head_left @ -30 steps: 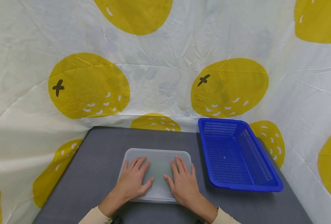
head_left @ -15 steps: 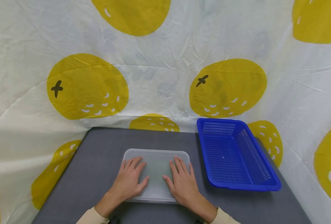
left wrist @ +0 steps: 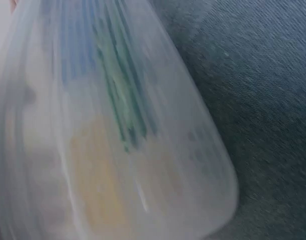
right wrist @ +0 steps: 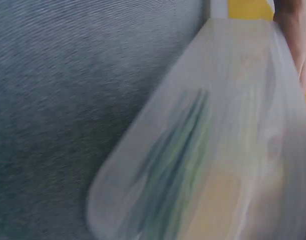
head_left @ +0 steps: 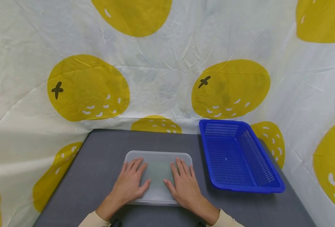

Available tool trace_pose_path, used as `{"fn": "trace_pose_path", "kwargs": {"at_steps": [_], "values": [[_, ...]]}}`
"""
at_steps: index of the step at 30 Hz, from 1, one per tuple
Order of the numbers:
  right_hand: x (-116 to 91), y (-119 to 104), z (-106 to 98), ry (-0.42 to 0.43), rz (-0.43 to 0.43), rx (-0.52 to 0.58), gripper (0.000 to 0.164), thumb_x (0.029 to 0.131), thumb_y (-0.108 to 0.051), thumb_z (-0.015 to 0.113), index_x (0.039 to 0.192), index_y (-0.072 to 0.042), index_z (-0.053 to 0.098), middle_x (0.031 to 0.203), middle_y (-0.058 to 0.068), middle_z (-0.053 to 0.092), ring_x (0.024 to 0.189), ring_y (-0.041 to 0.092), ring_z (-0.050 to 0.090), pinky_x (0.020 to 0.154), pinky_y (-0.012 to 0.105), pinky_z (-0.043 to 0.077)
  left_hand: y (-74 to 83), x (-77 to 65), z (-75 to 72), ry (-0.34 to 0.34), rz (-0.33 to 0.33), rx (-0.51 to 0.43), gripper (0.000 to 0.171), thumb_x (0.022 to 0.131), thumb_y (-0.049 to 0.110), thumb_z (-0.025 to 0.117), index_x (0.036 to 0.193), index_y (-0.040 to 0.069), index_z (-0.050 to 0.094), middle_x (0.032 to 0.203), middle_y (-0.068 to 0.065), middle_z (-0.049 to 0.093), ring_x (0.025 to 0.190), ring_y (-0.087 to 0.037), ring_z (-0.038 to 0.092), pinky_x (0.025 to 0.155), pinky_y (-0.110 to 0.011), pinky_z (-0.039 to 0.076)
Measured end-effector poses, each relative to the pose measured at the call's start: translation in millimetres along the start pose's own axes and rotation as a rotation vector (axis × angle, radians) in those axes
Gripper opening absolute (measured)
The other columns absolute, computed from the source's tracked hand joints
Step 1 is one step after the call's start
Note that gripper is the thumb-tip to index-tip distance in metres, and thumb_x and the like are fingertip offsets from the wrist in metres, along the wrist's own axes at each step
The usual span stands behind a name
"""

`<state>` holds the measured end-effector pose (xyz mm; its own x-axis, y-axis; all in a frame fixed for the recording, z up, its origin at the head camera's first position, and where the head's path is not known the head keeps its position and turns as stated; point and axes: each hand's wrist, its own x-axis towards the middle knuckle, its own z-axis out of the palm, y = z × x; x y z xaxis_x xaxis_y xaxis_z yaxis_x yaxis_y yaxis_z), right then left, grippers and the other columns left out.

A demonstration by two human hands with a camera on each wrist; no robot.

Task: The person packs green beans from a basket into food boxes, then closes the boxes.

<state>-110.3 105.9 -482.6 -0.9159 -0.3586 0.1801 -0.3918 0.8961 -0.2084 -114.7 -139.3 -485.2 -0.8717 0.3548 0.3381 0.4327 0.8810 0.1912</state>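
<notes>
A lidded, translucent plastic box (head_left: 159, 189) lies on the dark grey table in front of me. My left hand (head_left: 130, 183) rests on the left part of its lid, palm down with the fingers spread and straight. The right hand (head_left: 185, 186) lies likewise on the right part, its thumb pointing inward. Through the cloudy wall in the left wrist view I make out long green stalks (left wrist: 122, 85), a blue patch and a yellowish block. The right wrist view shows the green stalks (right wrist: 178, 165) and yellowish shape too, all blurred by the plastic.
A blue perforated plastic basket (head_left: 232, 162) stands to the right of the box, near the table's (head_left: 105, 157) right edge. Behind and at both sides hangs a white cloth (head_left: 161, 85) printed with large yellow fruit.
My left hand has slid slightly left on the lid between the first two frames. The right hand stays nearly in place; box and basket appear unmoved, apart from a slight shift of the view.
</notes>
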Motion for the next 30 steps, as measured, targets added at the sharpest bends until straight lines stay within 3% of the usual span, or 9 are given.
{"fn": "trace_pose_path", "kwargs": {"at_steps": [5, 10, 13, 20, 30], "values": [[0.7, -8.0, 0.1, -0.059, -0.071, 0.033, 0.063, 0.102, -0.051, 0.049, 0.151, -0.012, 0.047, 0.162, 0.017, 0.032, 0.149, 0.040, 0.029, 0.113, 0.066, 0.028, 14.7, 0.4, 4.8, -0.067, 0.063, 0.008, 0.060, 0.088, 0.052, 0.066, 0.136, 0.015, 0.063, 0.149, -0.012, 0.052, 0.136, -0.036, 0.047, 0.102, -0.073, 0.037], [-1.1, -10.0, 5.2, -0.034, -0.116, -0.004, 0.062, 0.102, -0.051, 0.046, 0.153, -0.015, 0.046, 0.164, 0.015, 0.030, 0.151, 0.038, 0.027, 0.113, 0.066, 0.028, 22.2, -0.7, 7.5, -0.058, 0.095, 0.056, 0.062, 0.088, 0.054, 0.064, 0.138, 0.018, 0.061, 0.150, -0.010, 0.051, 0.136, -0.034, 0.048, 0.100, -0.072, 0.038], [-1.8, -8.9, 4.9, -0.026, -0.124, -0.003, 0.062, 0.102, -0.051, 0.047, 0.153, -0.016, 0.046, 0.164, 0.015, 0.031, 0.151, 0.039, 0.027, 0.113, 0.067, 0.028, 21.1, -0.7, 7.9, -0.052, 0.100, 0.041, 0.062, 0.087, 0.053, 0.066, 0.139, 0.017, 0.061, 0.149, -0.011, 0.051, 0.136, -0.035, 0.048, 0.099, -0.073, 0.038], [1.6, -0.6, -0.8, -0.032, -0.132, 0.041, 0.064, 0.101, -0.057, 0.048, 0.152, -0.018, 0.047, 0.164, 0.012, 0.032, 0.150, 0.037, 0.028, 0.112, 0.066, 0.029, 9.6, 2.9, 1.0, -0.106, 0.129, -0.042, 0.062, 0.091, 0.052, 0.065, 0.142, 0.017, 0.059, 0.153, -0.011, 0.047, 0.139, -0.035, 0.044, 0.100, -0.075, 0.036], [1.8, 8.0, 0.6, -0.008, -0.154, 0.003, 0.068, 0.100, -0.062, 0.046, 0.153, -0.018, 0.047, 0.163, 0.012, 0.033, 0.150, 0.037, 0.030, 0.111, 0.066, 0.031, 0.3, 1.3, 1.4, -0.080, 0.179, -0.024, 0.061, 0.090, 0.053, 0.065, 0.140, 0.018, 0.061, 0.152, -0.008, 0.050, 0.137, -0.032, 0.047, 0.101, -0.073, 0.037]]}}
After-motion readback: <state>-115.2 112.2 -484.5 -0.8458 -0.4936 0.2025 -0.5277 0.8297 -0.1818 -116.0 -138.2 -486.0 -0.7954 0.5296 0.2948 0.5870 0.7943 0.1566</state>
